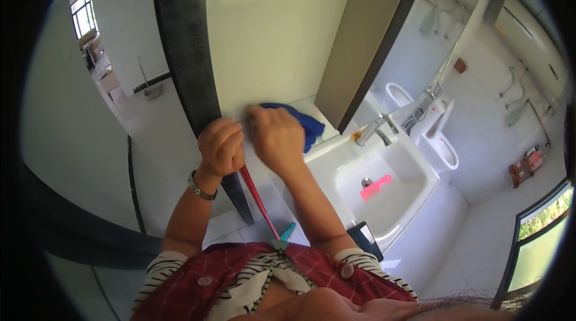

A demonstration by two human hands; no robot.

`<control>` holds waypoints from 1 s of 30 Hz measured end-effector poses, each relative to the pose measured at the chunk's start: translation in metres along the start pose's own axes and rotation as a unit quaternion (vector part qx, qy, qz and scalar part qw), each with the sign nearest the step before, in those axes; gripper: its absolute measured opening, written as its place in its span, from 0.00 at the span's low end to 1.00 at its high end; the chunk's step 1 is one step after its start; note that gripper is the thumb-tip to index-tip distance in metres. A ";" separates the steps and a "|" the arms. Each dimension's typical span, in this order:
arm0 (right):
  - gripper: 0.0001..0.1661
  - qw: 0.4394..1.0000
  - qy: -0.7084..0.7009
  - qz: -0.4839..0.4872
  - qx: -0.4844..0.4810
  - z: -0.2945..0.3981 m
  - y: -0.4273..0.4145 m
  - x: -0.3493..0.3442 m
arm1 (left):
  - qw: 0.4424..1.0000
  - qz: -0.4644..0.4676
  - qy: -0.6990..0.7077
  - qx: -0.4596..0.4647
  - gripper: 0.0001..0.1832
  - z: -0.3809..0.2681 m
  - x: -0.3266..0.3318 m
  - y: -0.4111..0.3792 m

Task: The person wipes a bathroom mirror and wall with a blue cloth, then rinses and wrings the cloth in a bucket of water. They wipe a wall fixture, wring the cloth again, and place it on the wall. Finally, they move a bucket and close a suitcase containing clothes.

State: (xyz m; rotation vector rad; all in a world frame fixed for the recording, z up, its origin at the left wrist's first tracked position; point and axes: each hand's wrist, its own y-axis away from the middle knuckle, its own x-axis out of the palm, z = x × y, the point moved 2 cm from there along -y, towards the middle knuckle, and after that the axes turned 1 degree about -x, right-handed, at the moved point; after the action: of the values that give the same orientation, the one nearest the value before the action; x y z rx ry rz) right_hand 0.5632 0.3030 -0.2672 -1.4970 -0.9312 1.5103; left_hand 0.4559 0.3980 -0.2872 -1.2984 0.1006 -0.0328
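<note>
My left hand [221,146], with a metal-banded watch on its wrist, is closed around the upper end of a red stick-like handle [254,192]. The handle slants down toward my chest, and its lower end is hidden by my clothing. Beside it, to the right, is my right hand [278,138], its fingers curled and slightly blurred. A bunched blue cloth [310,125] lies on the white ledge just beyond that hand, partly covered by it. Whether the right fingers hold anything cannot be seen. A teal handle-shaped piece [288,231] shows low down near the red handle.
A white washbasin [405,204] with a chrome faucet [371,132] stands at right; a pink comb [376,188] lies in it. A dark, flat object [364,241] is by its near edge. A black door-frame post [189,51] rises at left. A long-handled dustpan [153,91] stands farther off.
</note>
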 end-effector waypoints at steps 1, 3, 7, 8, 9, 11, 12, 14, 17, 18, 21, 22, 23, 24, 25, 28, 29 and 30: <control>0.14 0.999 -0.030 0.013 -0.010 0.015 -0.004 -0.002 | 1.000 0.001 -0.001 -0.003 0.08 0.001 0.001 0.001; 0.15 0.993 -0.106 0.035 -0.040 0.021 -0.008 0.006 | 1.000 0.000 -0.005 -0.005 0.07 0.001 0.000 0.005; 0.18 0.979 -0.200 0.042 0.014 0.004 0.004 -0.027 | 1.000 0.005 -0.016 -0.007 0.07 0.002 -0.004 0.005; 0.19 0.968 -0.239 0.044 0.061 -0.003 0.021 -0.040 | 1.000 0.008 -0.013 -0.014 0.07 0.003 -0.006 0.007; 0.20 0.954 -0.277 0.049 0.105 -0.008 0.040 -0.050 | 1.000 0.008 -0.012 -0.024 0.08 0.004 -0.006 0.008; 0.20 0.865 -0.414 -0.034 0.281 -0.021 0.091 -0.050 | 1.000 0.011 -0.012 -0.015 0.09 0.004 0.000 0.007; 0.21 0.833 -0.442 -0.062 0.327 -0.025 0.111 -0.049 | 1.000 0.017 -0.014 -0.013 0.09 0.004 0.002 0.006; 0.23 0.815 -0.431 -0.095 0.375 -0.031 0.133 -0.047 | 0.999 0.044 -0.027 -0.012 0.09 0.002 0.006 0.005; 0.26 0.849 -0.361 -0.070 0.380 -0.027 0.127 -0.043 | 0.994 0.099 -0.052 -0.006 0.10 -0.003 0.006 -0.004; 0.28 0.876 -0.336 -0.071 0.338 -0.028 0.125 -0.037 | 0.992 0.110 -0.061 -0.002 0.10 -0.005 0.007 -0.007; 0.30 0.923 -0.254 -0.121 0.262 -0.040 0.111 -0.021 | 0.987 0.137 -0.084 0.011 0.10 -0.006 0.008 -0.010; 0.32 0.927 -0.240 -0.139 0.252 -0.046 0.105 -0.016 | 0.985 0.144 -0.092 0.016 0.10 -0.006 0.009 -0.010; 0.36 0.937 -0.217 -0.157 0.223 -0.057 0.102 -0.005 | 0.984 0.148 -0.094 0.017 0.10 -0.007 0.011 -0.010; 0.37 0.935 -0.230 -0.145 0.226 -0.058 0.093 0.005 | 0.982 0.157 -0.103 0.019 0.10 -0.006 0.009 -0.009; 0.39 0.935 -0.237 -0.134 0.229 -0.059 0.086 0.011 | 0.981 0.162 -0.106 0.022 0.10 -0.006 0.011 -0.009; 0.40 0.964 -0.167 -0.110 0.174 -0.068 0.102 0.048 | 0.979 0.161 -0.117 0.030 0.10 -0.009 0.010 -0.007; 0.40 0.969 -0.154 -0.100 0.167 -0.069 0.109 0.057 | 0.980 0.164 -0.110 0.034 0.10 -0.009 0.013 -0.009; 0.39 0.970 -0.130 -0.102 0.177 -0.069 0.120 0.061 | 0.979 0.174 -0.103 0.030 0.11 -0.009 0.015 -0.006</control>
State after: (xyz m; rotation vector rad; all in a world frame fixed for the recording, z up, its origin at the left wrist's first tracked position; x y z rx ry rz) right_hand 0.6279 0.3069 -0.4036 -0.9361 -0.8770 1.6417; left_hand 0.4704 0.3861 -0.2844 -1.2010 0.1472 0.3934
